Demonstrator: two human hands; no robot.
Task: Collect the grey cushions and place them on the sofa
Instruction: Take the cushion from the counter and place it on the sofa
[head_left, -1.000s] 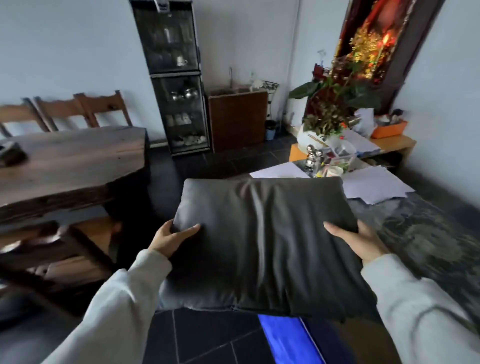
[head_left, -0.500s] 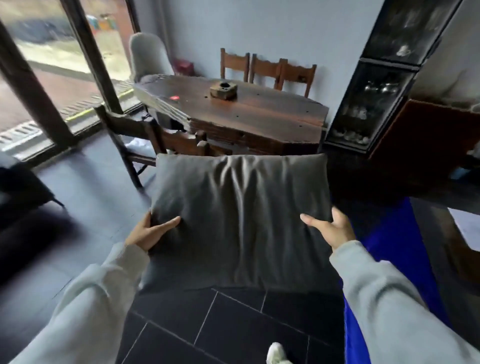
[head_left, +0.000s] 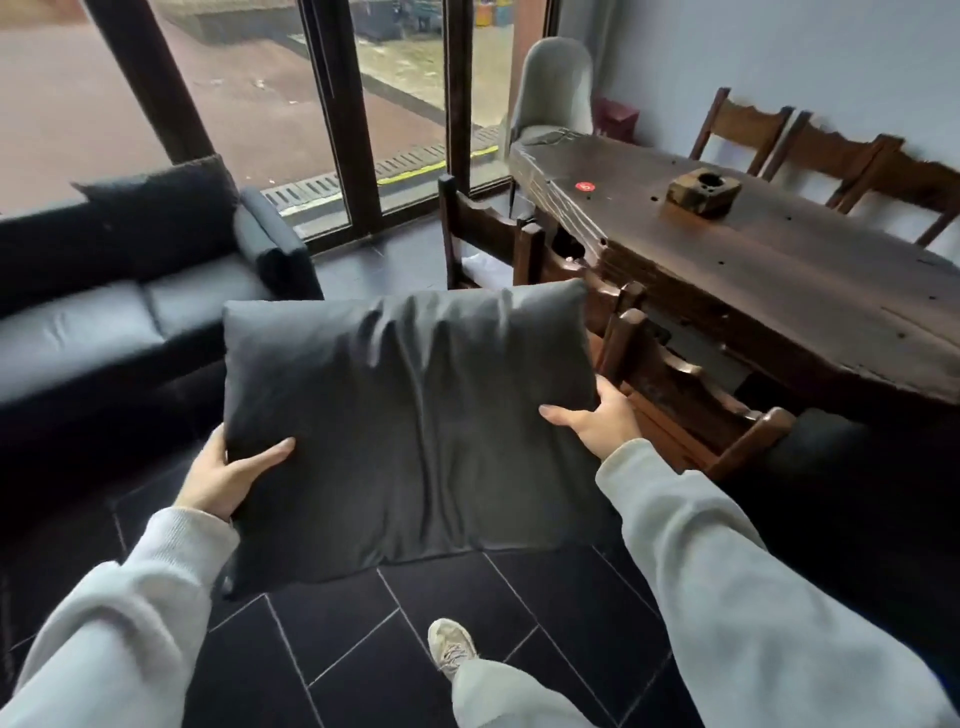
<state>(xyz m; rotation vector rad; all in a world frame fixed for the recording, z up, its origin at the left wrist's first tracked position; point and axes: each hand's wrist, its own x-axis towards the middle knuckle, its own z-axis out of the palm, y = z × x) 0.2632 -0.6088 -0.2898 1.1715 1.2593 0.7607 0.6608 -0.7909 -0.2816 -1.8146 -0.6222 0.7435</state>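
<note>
I hold a large grey cushion (head_left: 410, 421) flat in front of me, above the dark tiled floor. My left hand (head_left: 226, 473) grips its lower left edge, thumb on top. My right hand (head_left: 597, 421) grips its right edge. The black leather sofa (head_left: 93, 322) stands to the left, apart from the cushion, with a dark cushion (head_left: 156, 218) leaning against its back near the armrest.
A long dark wooden table (head_left: 753, 260) with wooden chairs (head_left: 670, 379) around it fills the right side, close to my right hand. A grey upholstered chair (head_left: 556, 88) stands at the table's far end. Tall glass doors (head_left: 332, 104) lie ahead. My foot (head_left: 452, 649) is on the tiles.
The view has swung further left with the cushion still held in both hands. The cabinet has left the frame, the table has shifted to the right, and the sofa and glass doors have come into view.
</note>
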